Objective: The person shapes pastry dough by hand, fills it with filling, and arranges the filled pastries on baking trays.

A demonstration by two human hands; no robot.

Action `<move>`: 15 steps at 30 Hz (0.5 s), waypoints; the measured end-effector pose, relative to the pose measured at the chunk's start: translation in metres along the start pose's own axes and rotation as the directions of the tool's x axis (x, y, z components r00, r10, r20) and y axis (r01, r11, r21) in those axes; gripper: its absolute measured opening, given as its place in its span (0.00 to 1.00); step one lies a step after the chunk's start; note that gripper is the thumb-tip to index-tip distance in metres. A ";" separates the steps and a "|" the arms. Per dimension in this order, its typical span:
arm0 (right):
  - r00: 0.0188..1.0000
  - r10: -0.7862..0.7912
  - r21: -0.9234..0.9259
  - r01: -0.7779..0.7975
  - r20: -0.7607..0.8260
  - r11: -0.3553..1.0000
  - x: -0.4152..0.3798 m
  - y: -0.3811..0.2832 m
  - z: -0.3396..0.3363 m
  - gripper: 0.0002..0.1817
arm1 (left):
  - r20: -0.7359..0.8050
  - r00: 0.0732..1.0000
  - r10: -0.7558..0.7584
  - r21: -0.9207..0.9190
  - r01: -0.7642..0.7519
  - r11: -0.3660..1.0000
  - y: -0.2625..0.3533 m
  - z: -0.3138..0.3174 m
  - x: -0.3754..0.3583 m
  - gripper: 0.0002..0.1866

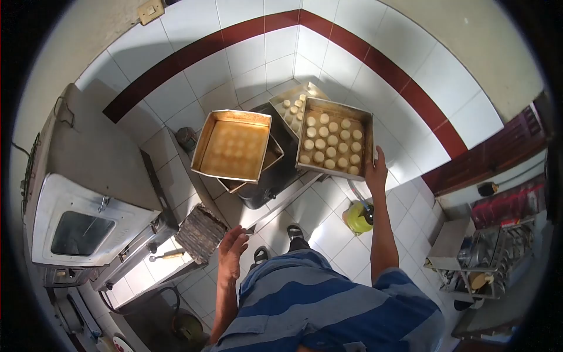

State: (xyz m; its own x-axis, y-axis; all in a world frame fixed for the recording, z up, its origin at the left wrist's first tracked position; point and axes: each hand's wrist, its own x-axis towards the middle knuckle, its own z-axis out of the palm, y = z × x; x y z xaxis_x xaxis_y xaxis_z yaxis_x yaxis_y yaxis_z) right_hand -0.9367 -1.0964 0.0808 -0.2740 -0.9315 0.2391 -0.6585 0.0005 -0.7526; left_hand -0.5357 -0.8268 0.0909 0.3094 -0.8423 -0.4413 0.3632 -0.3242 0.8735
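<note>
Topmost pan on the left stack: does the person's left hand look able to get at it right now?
Probably yes: the left hand sits short of the topmost pan, toward the body, and nothing visible blocks the pan's near rim, though whether that hand holds something is unclear.

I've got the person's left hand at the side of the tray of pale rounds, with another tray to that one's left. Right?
One slip: the head view shows the right hand at the tray of pale rounds. The other tray is indeed to its left.
</note>
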 end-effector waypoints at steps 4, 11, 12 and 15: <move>0.984 -0.175 0.017 0.175 -0.014 0.984 0.088 0.023 0.059 0.31 | -0.136 0.991 -0.012 -0.027 0.008 1.000 0.006 0.027 0.004 0.25; 0.990 -0.126 0.084 0.120 0.069 0.989 0.159 0.019 0.131 0.31 | -0.204 0.979 -0.032 -0.075 0.017 0.997 0.005 0.065 0.011 0.28; 0.993 -0.042 0.072 0.034 0.114 0.997 0.164 0.017 0.139 0.31 | -0.194 0.981 -0.009 -0.065 -0.004 0.998 0.005 0.069 0.012 0.28; 0.988 -0.135 0.039 0.132 0.073 0.990 0.169 0.014 0.155 0.32 | -0.212 0.977 0.018 -0.025 -0.024 0.999 0.002 0.075 0.023 0.29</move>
State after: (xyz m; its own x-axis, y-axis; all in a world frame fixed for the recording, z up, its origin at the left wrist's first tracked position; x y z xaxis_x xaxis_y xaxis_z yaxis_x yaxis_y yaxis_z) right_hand -0.8836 -1.3102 0.0151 -0.1311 -0.9470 0.2931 -0.6608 -0.1369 -0.7380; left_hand -0.5937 -0.8797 0.0981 0.4953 -0.7374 -0.4592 0.3778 -0.2932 0.8783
